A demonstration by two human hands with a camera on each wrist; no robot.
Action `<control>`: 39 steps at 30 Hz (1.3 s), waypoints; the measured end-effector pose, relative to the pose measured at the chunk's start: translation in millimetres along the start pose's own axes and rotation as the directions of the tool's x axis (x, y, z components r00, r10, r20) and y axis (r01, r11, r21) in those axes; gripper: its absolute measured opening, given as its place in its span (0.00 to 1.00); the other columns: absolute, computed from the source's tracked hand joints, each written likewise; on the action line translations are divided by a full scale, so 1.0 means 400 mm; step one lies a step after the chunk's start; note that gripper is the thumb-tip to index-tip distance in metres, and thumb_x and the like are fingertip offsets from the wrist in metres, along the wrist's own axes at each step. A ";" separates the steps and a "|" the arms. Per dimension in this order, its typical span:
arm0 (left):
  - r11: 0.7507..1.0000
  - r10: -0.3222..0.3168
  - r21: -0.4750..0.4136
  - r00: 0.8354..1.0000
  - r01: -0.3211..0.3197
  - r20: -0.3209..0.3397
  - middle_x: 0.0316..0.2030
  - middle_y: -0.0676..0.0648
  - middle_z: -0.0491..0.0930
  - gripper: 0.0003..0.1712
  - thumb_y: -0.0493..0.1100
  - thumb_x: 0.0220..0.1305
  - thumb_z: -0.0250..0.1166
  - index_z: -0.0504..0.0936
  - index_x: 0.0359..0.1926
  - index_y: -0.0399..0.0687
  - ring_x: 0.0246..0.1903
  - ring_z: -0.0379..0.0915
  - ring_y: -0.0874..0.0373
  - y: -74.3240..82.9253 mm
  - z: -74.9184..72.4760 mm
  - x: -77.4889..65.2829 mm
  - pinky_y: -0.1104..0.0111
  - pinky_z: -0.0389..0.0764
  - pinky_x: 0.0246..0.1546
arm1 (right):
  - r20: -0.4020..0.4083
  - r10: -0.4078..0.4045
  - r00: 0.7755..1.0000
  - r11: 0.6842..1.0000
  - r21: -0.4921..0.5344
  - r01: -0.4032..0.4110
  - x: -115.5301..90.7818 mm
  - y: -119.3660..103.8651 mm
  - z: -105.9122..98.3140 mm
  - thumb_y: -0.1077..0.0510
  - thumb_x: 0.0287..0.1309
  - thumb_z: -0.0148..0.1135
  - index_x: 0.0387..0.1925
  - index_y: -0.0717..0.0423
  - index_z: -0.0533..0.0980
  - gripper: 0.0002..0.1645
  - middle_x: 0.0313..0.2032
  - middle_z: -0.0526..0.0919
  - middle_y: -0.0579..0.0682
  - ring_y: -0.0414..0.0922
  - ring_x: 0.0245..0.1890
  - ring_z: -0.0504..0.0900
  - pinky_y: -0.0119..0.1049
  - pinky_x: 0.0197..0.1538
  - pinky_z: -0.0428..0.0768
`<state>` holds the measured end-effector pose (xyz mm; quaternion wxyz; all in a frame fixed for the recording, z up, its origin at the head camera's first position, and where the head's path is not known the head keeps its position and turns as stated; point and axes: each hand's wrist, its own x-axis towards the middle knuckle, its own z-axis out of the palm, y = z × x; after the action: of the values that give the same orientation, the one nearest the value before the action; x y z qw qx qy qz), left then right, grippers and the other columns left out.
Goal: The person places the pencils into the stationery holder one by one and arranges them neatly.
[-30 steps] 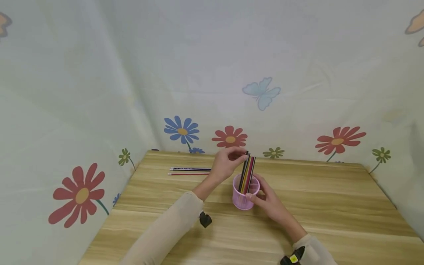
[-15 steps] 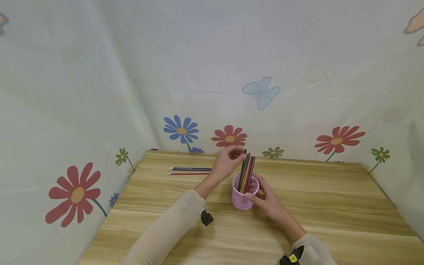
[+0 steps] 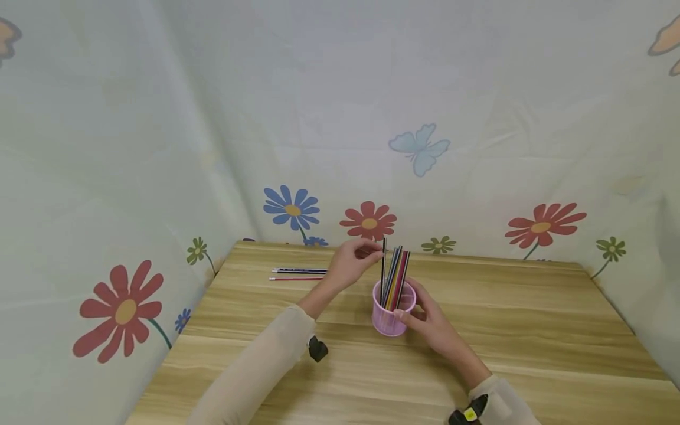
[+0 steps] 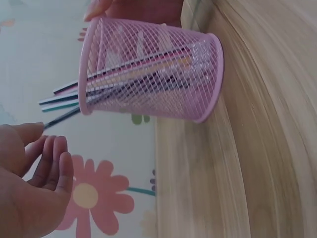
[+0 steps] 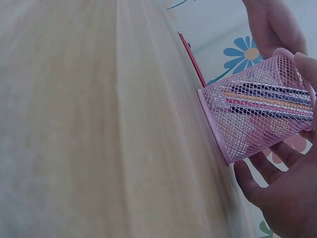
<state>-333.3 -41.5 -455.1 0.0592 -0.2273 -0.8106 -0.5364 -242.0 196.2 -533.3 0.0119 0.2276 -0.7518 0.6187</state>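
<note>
A pink mesh pencil cup [image 3: 389,326] stands upright on the table, holding a leaning bunch of pencils [image 3: 399,273] in black, yellow, red and blue. My right hand [image 3: 437,330] grips the cup from its right side, thumb at the near rim; in the right wrist view its fingers [image 5: 277,168] curve around the mesh. At the cup's left rim, my left hand [image 3: 347,264] pinches the upper end of a dark pencil [image 3: 383,271] between thumb and fingertips. That pencil's lower end is inside the cup, seen through the mesh [image 4: 153,74] in the left wrist view.
Several dark pencils [image 3: 297,271] and a red pencil [image 3: 294,279] lie on the wood-grain table [image 3: 531,330] behind the left forearm, their right ends hidden by it. A flower-printed cloth [image 3: 329,118] hangs behind the table and along its sides.
My left hand has shifted left, bringing the dark pencil away from the leaning bunch and more upright at the left rim. My right hand and the cup have stayed in place.
</note>
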 end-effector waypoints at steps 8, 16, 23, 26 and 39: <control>0.997 0.007 0.072 0.999 -0.010 0.032 0.43 0.54 0.88 0.12 0.49 0.73 0.72 0.89 0.52 0.51 0.42 0.84 0.60 -0.056 -0.066 -0.010 0.64 0.86 0.46 | 0.001 -0.015 1.000 1.000 0.013 0.015 0.002 0.000 0.003 0.62 0.71 0.67 0.82 0.45 0.57 0.45 0.74 0.68 0.66 0.65 0.70 0.72 0.38 0.62 0.79; 0.984 -0.056 0.172 0.998 0.051 0.026 0.42 0.52 0.88 0.11 0.45 0.73 0.71 0.88 0.52 0.48 0.42 0.84 0.58 -0.117 -0.137 -0.027 0.63 0.86 0.44 | -0.001 -0.015 1.000 1.000 0.003 0.015 0.004 0.002 0.000 0.62 0.71 0.67 0.82 0.46 0.58 0.46 0.74 0.68 0.65 0.66 0.69 0.72 0.37 0.62 0.79; 0.966 -0.123 0.237 0.991 0.108 0.047 0.40 0.48 0.87 0.11 0.38 0.71 0.71 0.88 0.51 0.37 0.40 0.83 0.56 -0.174 -0.161 -0.041 0.61 0.85 0.45 | -0.001 -0.014 1.000 1.000 -0.006 0.014 0.004 0.001 0.001 0.61 0.71 0.68 0.82 0.46 0.58 0.45 0.73 0.68 0.65 0.65 0.69 0.72 0.38 0.63 0.79; 0.960 -0.143 0.251 0.988 0.124 0.059 0.40 0.48 0.88 0.11 0.37 0.71 0.72 0.88 0.51 0.36 0.40 0.83 0.57 -0.192 -0.162 -0.049 0.61 0.86 0.45 | -0.002 -0.015 1.000 1.000 -0.006 0.015 0.003 -0.001 0.002 0.61 0.70 0.68 0.82 0.46 0.58 0.45 0.73 0.69 0.65 0.65 0.70 0.72 0.38 0.63 0.78; 0.910 -0.164 0.397 0.983 0.120 0.078 0.39 0.50 0.86 0.10 0.38 0.68 0.74 0.89 0.49 0.40 0.39 0.81 0.58 -0.239 -0.159 -0.055 0.61 0.84 0.45 | -0.020 -0.013 1.000 1.000 -0.010 0.013 0.002 -0.005 0.005 0.62 0.69 0.69 0.82 0.49 0.58 0.46 0.72 0.70 0.66 0.64 0.68 0.73 0.38 0.62 0.80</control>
<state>-364.4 -136.0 -516.6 0.0194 -0.1804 -0.9176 -0.3538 -241.6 193.9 -531.7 0.0247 0.2263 -0.7532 0.6172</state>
